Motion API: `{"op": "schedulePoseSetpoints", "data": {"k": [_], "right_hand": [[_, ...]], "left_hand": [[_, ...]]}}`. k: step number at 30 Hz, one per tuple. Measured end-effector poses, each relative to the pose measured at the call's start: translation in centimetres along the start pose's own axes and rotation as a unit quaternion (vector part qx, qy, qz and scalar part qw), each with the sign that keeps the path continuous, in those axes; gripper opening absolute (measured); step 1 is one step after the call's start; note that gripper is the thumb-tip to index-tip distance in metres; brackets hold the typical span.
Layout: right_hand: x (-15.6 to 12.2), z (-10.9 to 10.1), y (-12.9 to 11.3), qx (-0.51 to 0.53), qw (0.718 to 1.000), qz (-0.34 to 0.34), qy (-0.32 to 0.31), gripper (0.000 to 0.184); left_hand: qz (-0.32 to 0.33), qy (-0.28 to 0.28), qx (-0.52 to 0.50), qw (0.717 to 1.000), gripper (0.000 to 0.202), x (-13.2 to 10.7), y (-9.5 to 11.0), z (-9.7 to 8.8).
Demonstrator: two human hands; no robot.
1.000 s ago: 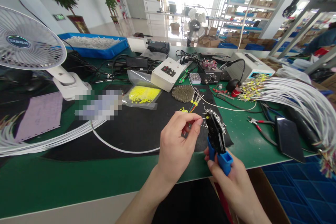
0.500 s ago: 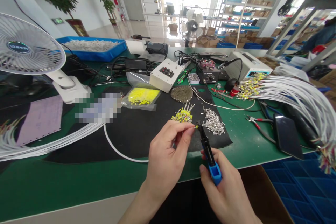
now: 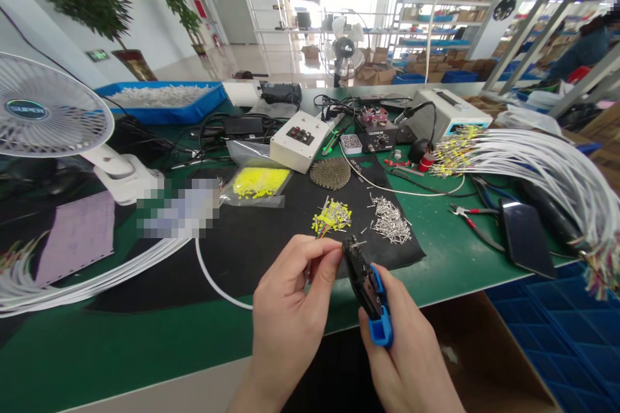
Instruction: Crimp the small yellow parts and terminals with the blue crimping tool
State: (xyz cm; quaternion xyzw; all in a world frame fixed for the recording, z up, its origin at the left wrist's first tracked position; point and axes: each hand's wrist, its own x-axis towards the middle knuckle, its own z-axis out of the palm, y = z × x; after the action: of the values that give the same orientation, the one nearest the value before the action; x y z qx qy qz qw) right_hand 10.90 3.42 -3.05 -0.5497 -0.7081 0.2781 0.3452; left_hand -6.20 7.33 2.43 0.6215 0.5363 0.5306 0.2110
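My left hand (image 3: 295, 297) pinches the end of a thin wire, mostly hidden by the fingers, against the jaws of black crimping pliers (image 3: 362, 284) with blue handles. My right hand (image 3: 409, 342) is wrapped round those handles. A small silver pin terminal (image 3: 358, 243) sticks out on the far side of the jaws. Just beyond lie wire ends with yellow sleeves and silver pins (image 3: 332, 216). To their right is a heap of loose silver terminals (image 3: 391, 221). A white cable (image 3: 213, 276) runs from the left and passes behind my left hand.
On the black mat (image 3: 232, 239) lie a bag of yellow sleeves (image 3: 259, 182) and a round metal disc (image 3: 330, 173). A white switch box (image 3: 298, 142) stands behind. Right are red-handled cutters (image 3: 477, 226), a phone (image 3: 526, 239) and bundled white cables (image 3: 527, 151). A fan (image 3: 48, 110) stands left.
The crimping pliers have turned and moved left, with their jaws now at my left fingertips. The yellow bit by those fingertips is out of sight, and a silver pin shows at the jaws.
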Motion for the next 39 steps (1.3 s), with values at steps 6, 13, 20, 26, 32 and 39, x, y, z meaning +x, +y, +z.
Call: {"op": "schedulePoseSetpoints", "data": {"k": [6, 13, 20, 26, 32, 39], "right_hand": [[-0.4, 0.3, 0.4, 0.026, 0.999, 0.032, 0.006, 0.07], [-0.2, 0.5, 0.4, 0.036, 0.998, 0.041, 0.007, 0.075], [-0.4, 0.6, 0.6, 0.047, 0.998, 0.041, 0.01, 0.081], [-0.5, 1.0, 0.7, 0.034, 0.999, 0.025, 0.031, 0.083], [-0.6, 1.0, 0.9, 0.028, 0.999, 0.018, 0.029, 0.088], [-0.5, 1.1, 0.8, 0.018, 0.999, -0.01, 0.042, 0.082]], "left_hand": [[0.024, -0.001, 0.016, 1.0, 0.014, -0.3, 0.1, -0.3], [0.034, 0.0, 0.021, 0.999, 0.019, -0.3, 0.0, -0.5], [0.039, 0.0, 0.029, 0.999, 0.022, -0.4, 0.0, -0.5], [0.032, -0.002, 0.038, 0.999, 0.022, -0.4, 0.2, -0.7], [0.038, 0.005, 0.048, 0.998, 0.021, -0.4, 0.3, -0.7], [0.029, 0.003, 0.058, 0.998, 0.02, -0.8, 0.2, -0.9]]}}
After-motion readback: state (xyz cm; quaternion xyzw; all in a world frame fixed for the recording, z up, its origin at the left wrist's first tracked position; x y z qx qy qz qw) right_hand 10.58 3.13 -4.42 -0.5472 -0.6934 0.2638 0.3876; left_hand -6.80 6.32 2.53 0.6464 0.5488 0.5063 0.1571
